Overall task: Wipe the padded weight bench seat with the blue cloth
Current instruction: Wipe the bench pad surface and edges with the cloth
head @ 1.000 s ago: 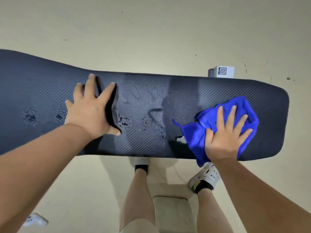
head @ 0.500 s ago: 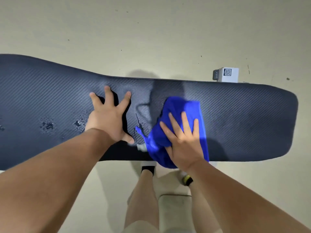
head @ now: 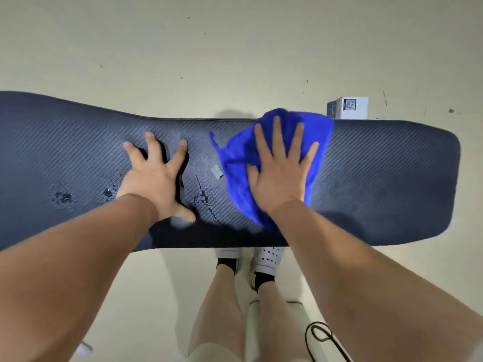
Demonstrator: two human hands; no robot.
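Right hand (head: 281,176) pressing flat, fingers spread, on crumpled blue cloth (head: 290,126); left hand (head: 154,182) bracing splayed, holding nothing, on wet-beaded bench seat (head: 379,178).

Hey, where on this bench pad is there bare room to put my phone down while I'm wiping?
The bench pad is bare between the blue cloth and its rounded right end. The far left end past the water drops is bare too. The middle is crowded: left hand, wet streaks, and right hand on the cloth.
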